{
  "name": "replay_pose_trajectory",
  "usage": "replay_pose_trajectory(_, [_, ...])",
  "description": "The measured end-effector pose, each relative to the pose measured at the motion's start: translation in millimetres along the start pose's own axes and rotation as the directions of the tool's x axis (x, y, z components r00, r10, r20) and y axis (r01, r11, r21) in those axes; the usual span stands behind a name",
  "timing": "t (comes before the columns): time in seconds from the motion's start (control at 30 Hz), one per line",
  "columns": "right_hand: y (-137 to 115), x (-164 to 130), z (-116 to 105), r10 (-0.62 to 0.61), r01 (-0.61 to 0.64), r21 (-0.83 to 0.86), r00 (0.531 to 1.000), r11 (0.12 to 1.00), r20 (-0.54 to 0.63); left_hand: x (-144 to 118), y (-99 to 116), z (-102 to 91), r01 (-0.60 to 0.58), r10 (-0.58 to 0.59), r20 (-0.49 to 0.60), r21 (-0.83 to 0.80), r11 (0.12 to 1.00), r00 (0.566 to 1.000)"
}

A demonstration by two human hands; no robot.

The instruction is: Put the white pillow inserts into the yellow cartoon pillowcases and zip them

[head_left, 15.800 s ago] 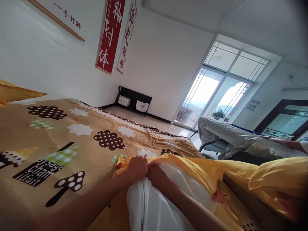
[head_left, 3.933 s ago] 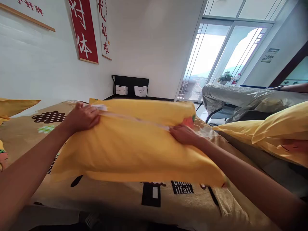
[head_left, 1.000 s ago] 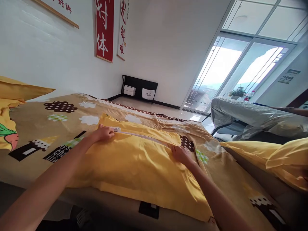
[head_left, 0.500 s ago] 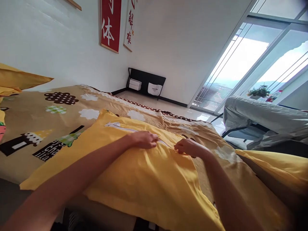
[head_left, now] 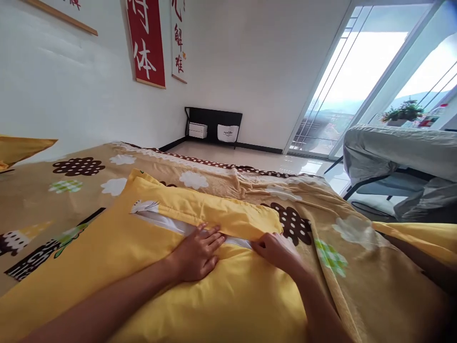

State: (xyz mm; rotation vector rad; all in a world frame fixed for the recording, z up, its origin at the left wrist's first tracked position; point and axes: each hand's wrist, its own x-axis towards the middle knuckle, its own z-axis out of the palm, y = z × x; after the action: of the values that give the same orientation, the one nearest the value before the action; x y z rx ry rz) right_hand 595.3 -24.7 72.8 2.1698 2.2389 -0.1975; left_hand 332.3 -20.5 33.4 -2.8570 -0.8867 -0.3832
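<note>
A yellow pillowcase [head_left: 214, 305] lies across the bed in front of me, puffed up by what is inside. Along its far side runs a long slit, where a strip of white inner pillow [head_left: 164, 221] shows. My left hand [head_left: 196, 257] rests flat on the cloth over the slit's middle, its fingers stretched out. At the slit's right end, my right hand [head_left: 276, 250] has its fingers closed on the pillowcase edge. Its fingertips are partly hidden. A tuft of white lining sits at the slit's left end.
A tan patterned blanket [head_left: 214, 193] covers the bed. Other yellow fabric [head_left: 24, 150] lies at the far left, and a yellow pillow [head_left: 421, 238] at the right. Beyond the bed stand a plastic-covered table [head_left: 403, 147] with a potted plant [head_left: 403, 112], and a black shelf [head_left: 214, 126] by the wall.
My left hand has gone from closed fingers to lying flat on the cloth. The slit gapes wider, showing more white. My right hand stays at its right end. The view has shifted slightly.
</note>
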Motion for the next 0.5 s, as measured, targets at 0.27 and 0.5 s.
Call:
replay_pose_trajectory(0.27, [-10.6, -14.0, -19.1, 0.244, -0.285, -0.028, 0.864, 0.958, -0.441, 23.0, 26.7, -39.7, -0.147, 0.183, -0.165, 0.21, 0.966, 0.969])
replay_pose_trajectory(0.5, [17.0, -2.8, -15.7, 0.278, -0.267, 0.089, 0.853, 0.96, -0.441, 92.1, 56.9, -13.0, -0.045, 0.056, 0.115, -0.101, 0.994, 0.992])
